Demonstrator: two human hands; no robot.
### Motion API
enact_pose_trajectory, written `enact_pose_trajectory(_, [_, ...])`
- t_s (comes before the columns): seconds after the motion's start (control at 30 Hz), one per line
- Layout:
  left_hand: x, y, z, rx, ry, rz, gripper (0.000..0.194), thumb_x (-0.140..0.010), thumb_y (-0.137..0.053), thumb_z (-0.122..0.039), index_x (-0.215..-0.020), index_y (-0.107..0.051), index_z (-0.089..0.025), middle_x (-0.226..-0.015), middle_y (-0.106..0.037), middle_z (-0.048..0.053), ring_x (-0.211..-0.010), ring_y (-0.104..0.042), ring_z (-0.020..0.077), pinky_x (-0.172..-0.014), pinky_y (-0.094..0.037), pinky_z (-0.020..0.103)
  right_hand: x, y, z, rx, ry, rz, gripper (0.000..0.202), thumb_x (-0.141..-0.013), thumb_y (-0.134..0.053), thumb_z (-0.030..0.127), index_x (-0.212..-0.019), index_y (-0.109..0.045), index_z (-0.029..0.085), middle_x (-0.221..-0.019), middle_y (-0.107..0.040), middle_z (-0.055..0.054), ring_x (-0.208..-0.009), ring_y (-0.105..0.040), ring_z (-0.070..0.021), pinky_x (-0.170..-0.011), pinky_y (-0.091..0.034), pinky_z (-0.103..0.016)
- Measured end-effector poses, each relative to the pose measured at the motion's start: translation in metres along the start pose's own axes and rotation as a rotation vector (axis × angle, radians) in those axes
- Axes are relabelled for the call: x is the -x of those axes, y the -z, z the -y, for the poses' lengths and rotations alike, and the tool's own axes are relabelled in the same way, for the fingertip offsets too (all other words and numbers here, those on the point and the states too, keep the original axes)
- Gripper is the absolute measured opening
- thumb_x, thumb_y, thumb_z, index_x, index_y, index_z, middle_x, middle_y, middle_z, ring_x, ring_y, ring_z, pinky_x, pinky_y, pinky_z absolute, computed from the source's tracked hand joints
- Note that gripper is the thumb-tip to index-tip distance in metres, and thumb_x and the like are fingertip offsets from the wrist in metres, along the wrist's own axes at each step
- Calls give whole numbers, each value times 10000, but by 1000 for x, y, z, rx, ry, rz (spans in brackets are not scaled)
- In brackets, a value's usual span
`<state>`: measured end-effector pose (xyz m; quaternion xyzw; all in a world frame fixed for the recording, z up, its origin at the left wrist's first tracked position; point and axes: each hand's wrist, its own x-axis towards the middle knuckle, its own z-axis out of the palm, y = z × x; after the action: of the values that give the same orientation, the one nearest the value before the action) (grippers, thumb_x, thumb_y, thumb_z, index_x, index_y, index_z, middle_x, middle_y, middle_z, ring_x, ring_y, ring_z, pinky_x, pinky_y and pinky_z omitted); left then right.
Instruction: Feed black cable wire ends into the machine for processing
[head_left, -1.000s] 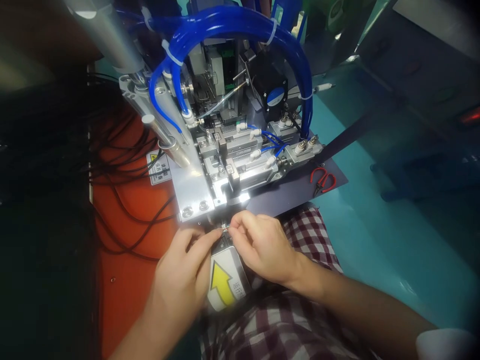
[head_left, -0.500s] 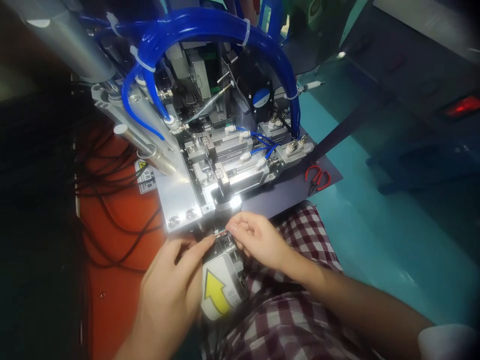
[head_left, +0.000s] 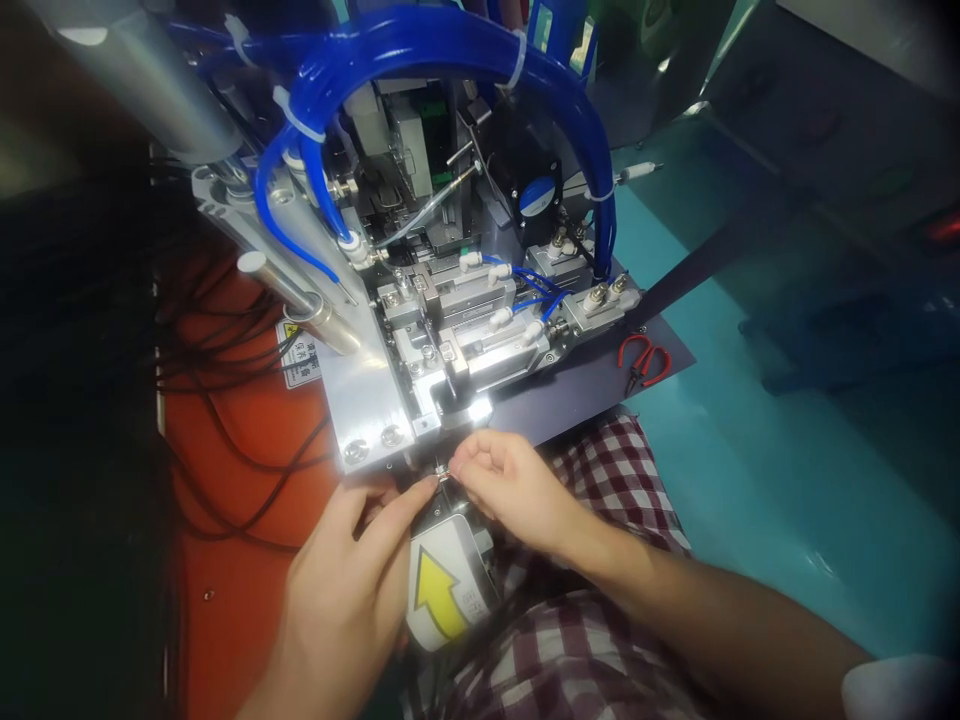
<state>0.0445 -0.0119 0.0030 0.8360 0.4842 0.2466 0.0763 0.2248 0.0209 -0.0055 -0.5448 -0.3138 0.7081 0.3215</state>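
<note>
My right hand (head_left: 517, 490) is closed in a pinch at the front of the machine, thumb and index finger on a small shiny piece (head_left: 443, 474), too tiny to name. From the other side my left hand (head_left: 349, 560) brings its thumb tip up against the same spot, the other fingers curled under the plate edge and partly hidden. Both sets of fingertips nearly meet just below a bright metal block (head_left: 471, 412). Under them sits a white cover (head_left: 450, 560) with a yellow arrow.
A metal plate (head_left: 367, 400) with bolts lies left of the pneumatic cylinders (head_left: 495, 350). Thick blue air hoses (head_left: 420, 45) arch overhead. Red-handled pliers (head_left: 643, 365) rest on the grey sheet at right. Black cables (head_left: 232, 450) run across the orange surface (head_left: 240, 620).
The view has shifted slightly, moving the machine a little to the right in the picture. My right fingertips have closed in on my left thumb, and less of the small piece shows between them.
</note>
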Motion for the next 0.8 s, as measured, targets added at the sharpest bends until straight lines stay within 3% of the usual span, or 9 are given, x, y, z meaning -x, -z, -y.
enact_pose_trajectory(0.1, [1, -1, 2, 13, 4, 27, 278, -954, -465, -105, -1133, -661, -188, -982, -535, 40, -819, -605, 103, -681, -493, 170, -2, 0, 3, -104, -89, 51, 180, -821, -582, 187, -658, -509, 165, -474, -439, 85, -422, -335, -47, -439, -260, -197])
enact_pose_trajectory(0.27, [4, 1, 4, 22, 15, 39, 288, -951, -474, -92, -1152, -650, -198, -1006, -531, 35, -849, -596, 93, -696, -477, 149, -2, 8, -2, -108, -35, 90, 185, -864, -583, 258, -712, -559, 155, -503, -471, 76, -438, -365, -53, -464, -304, -197])
enact_pose_trajectory(0.37, [2, 1, 2, 48, 18, -1, 285, -952, -468, -75, -1145, -647, -185, -981, -539, 25, -828, -591, 78, -715, -462, 138, -1, 10, -3, 3, 48, 49, 168, -905, -539, 277, -803, -598, 157, -523, -495, 70, -440, -396, -67, -467, -324, -210])
enact_pose_trajectory(0.5, [-2, -1, -1, 89, 39, -16, 253, -947, -490, -64, -1116, -644, -173, -945, -568, 10, -813, -598, 69, -760, -457, 132, 0, 5, -4, 200, 167, -5, 220, -899, -571, 334, -754, -593, 170, -523, -510, 55, -471, -435, -84, -483, -339, -224])
enact_pose_trajectory(0.7, [-5, 1, -3, 91, 45, -32, 218, -941, -501, -75, -1055, -666, -163, -872, -567, -2, -741, -595, 69, -706, -464, 140, -1, -9, -9, 163, 252, -138, 165, -813, -637, 323, -751, -617, 172, -514, -448, 72, -476, -369, -83, -463, -306, -229])
enact_pose_trajectory(0.8, [-4, 1, -3, 90, 55, -32, 215, -937, -506, -83, -1044, -676, -160, -869, -574, 3, -734, -605, 79, -693, -475, 158, 0, -9, -10, 255, 340, -165, 137, -822, -612, 292, -745, -593, 181, -505, -437, 78, -465, -374, -81, -477, -317, -231])
